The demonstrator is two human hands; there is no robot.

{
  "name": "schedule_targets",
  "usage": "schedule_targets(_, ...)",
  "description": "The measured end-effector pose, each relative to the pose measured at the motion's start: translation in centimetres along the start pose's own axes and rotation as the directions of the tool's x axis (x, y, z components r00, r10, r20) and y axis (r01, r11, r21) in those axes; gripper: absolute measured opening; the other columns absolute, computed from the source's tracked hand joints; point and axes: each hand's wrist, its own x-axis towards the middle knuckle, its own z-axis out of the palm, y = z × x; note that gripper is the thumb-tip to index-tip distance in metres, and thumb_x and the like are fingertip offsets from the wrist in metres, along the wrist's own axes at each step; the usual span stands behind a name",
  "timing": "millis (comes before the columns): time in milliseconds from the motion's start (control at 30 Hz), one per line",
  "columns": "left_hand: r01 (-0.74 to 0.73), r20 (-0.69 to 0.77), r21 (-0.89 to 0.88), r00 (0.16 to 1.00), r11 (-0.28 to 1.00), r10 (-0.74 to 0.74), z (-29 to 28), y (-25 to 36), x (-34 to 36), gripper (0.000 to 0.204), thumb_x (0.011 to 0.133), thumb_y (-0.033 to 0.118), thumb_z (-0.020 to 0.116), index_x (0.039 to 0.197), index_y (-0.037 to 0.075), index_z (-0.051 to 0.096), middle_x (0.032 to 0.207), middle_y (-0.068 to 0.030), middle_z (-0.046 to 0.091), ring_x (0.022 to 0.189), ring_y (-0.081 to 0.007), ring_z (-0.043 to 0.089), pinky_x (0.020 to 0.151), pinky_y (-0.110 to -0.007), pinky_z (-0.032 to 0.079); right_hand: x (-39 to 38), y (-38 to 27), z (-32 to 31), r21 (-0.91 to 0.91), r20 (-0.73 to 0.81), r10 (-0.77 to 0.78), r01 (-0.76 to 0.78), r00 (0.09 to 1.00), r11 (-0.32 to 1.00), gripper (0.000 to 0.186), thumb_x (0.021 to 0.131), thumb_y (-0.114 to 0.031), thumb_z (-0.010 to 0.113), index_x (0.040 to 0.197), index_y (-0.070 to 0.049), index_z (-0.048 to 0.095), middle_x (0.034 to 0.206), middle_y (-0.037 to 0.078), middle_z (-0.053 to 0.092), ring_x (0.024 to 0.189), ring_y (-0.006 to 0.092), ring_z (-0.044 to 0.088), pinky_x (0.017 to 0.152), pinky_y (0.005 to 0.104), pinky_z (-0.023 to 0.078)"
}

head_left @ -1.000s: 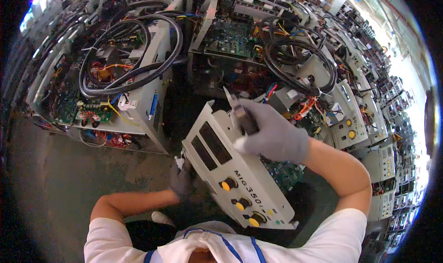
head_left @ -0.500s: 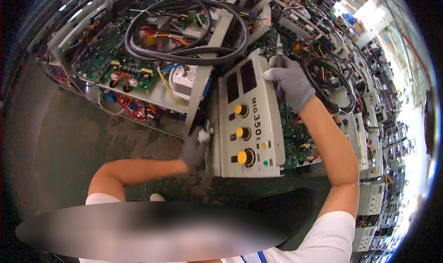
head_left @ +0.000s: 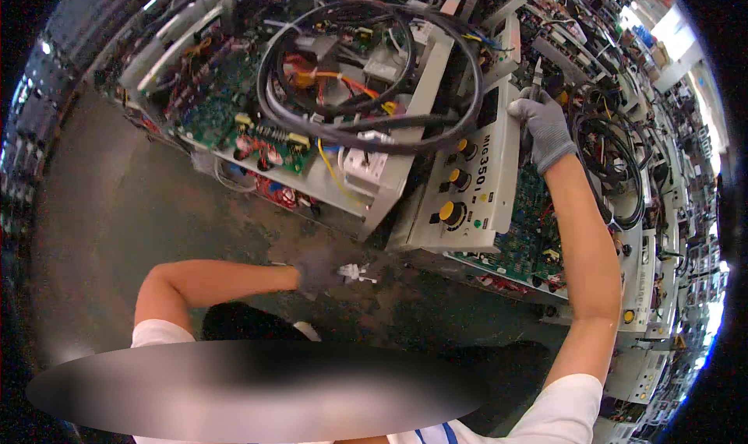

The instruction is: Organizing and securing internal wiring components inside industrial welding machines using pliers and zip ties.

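My gloved right hand (head_left: 544, 128) is closed around a metal hand tool (head_left: 537, 72), jaws upward, against the top of a beige control panel (head_left: 489, 199) with dark windows and yellow knobs. The panel leans over a green circuit board (head_left: 510, 241) in an open machine chassis. Lower left of the panel, over the floor, my gloved left hand (head_left: 319, 274) holds a small bunch of white plastic pieces (head_left: 354, 273), too blurred to name exactly.
An open chassis (head_left: 210, 125) with boards, wiring and a coiled black cable (head_left: 448, 136) stands left of the panel. More chassis with cables (head_left: 635, 187) line the right and back in close rows. Stained dark floor (head_left: 171, 218) shows at the lower left.
The panel and my right hand have moved forward and rightward in the picture as the view shifted. My left hand has moved away from the panel's edge, lower over the floor.
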Motion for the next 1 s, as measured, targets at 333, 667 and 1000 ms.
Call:
schedule_targets(333,-0.541,-0.248,-0.061,0.822,0.839,0.512,1.8,-12.2,7.8,0.036,0.079,0.026,0.059,0.110,0.008,0.059,0.090,-0.0099,0.064,0.080,-0.0251,0.061,0.068,-0.039,0.050,0.9,-2.2,1.4,-0.273,-0.188,0.058,-0.109,0.980,0.956,0.030,0.069,-0.010,0.064,0.096,0.000,0.055,0.083,0.010,0.058,0.079,0.0218,0.060,0.069,0.0342,0.048)
schedule_targets(667,-0.166,-0.167,-0.356,0.980,0.920,0.112,0.3,-9.1,-1.3,0.031,0.081,0.026,0.057,0.107,0.009,0.058,0.086,-0.0086,0.063,0.073,-0.0226,0.059,0.063,-0.036,0.048,-10.0,-4.8,4.0,-0.839,0.028,-0.496,0.290,0.868,0.460,0.036,0.072,-0.018,0.063,0.105,-0.011,0.052,0.101,0.014,0.052,0.089,0.0353,0.058,0.073,0.0431,0.050)
schedule_targets(1000,0.309,-0.002,-0.680,0.906,0.665,-0.423,-12.4,-6.9,-8.6,0.027,0.084,0.025,0.054,0.104,0.009,0.058,0.081,-0.0073,0.061,0.067,-0.0201,0.056,0.057,-0.033,0.047,-8.3,-2.4,-0.2,-0.519,0.165,-0.204,0.260,0.965,0.814,0.042,0.070,-0.008,0.060,0.112,0.000,0.055,0.095,0.009,0.058,0.087,0.0202,0.056,0.081,0.0299,0.044)
